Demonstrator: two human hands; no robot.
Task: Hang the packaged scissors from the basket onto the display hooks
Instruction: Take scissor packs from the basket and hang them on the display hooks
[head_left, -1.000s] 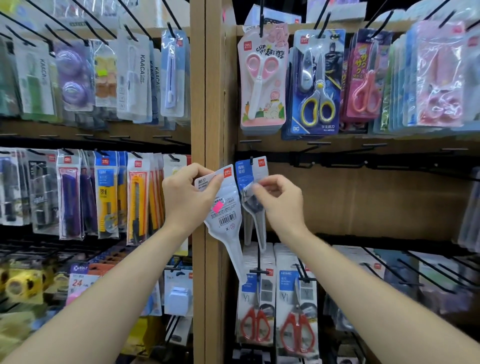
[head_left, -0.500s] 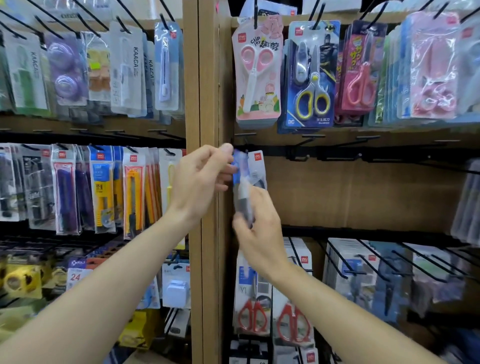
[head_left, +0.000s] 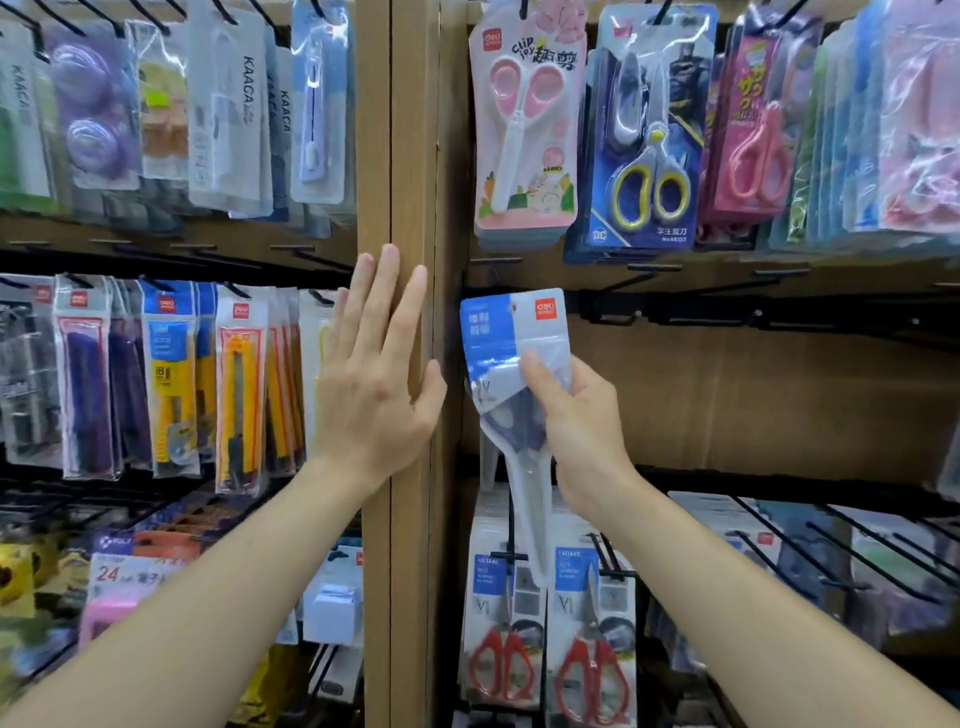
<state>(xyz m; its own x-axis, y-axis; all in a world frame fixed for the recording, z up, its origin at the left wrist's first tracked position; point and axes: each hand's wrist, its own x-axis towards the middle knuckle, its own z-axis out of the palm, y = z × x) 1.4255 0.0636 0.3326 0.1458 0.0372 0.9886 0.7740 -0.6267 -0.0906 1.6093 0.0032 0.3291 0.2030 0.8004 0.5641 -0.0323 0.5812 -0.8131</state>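
Step in hand: by my reading, getting the packaged scissors (head_left: 511, 338) onto a hook of the black hook rail (head_left: 727, 317) behind them.
Where it is: at the left end of the right bay, just beside the wooden post (head_left: 410, 156), above the red-handled scissors (head_left: 501, 665).
Right hand (head_left: 576, 431): grasping the pack round its middle, thumb across the front.
Left hand (head_left: 376, 384): released, fingers straight, flat at the post, holding nothing.
Doing it well: square the header to the hook, push straight back, let go only once it hangs. I cannot tell if the hole is on yet.
Pointing: header up, blades down.
Long axis: near upright, tip leaning slightly right.
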